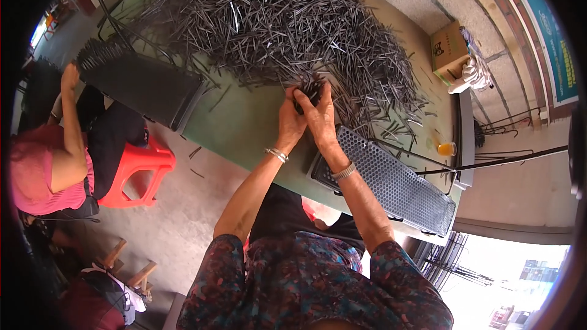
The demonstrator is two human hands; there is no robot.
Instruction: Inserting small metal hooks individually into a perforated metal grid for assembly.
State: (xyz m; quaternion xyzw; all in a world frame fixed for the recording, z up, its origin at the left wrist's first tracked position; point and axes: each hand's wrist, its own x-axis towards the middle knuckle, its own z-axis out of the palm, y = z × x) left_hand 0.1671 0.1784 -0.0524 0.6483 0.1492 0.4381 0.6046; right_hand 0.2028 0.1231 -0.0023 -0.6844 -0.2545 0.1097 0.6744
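My left hand [290, 121] and my right hand [320, 117] are together at the near edge of a big heap of thin dark strips [275, 21]. Between them they grip a small bundle of dark strips [310, 93], its ends poking up past my fingers. The fingers of both hands are closed around it, and part of the bundle is hidden behind them. Beside my right forearm lies a long black tray full of small round holes [397, 177], slanting down to the right.
Heap and tray rest on a green table [229, 125]. At left, a co-worker in pink [49, 165] sits by a red stool [140, 174], a hand at another black tray [147, 82] with strips standing in it. At right are a cardboard box [449, 52] and an orange cup [447, 148].
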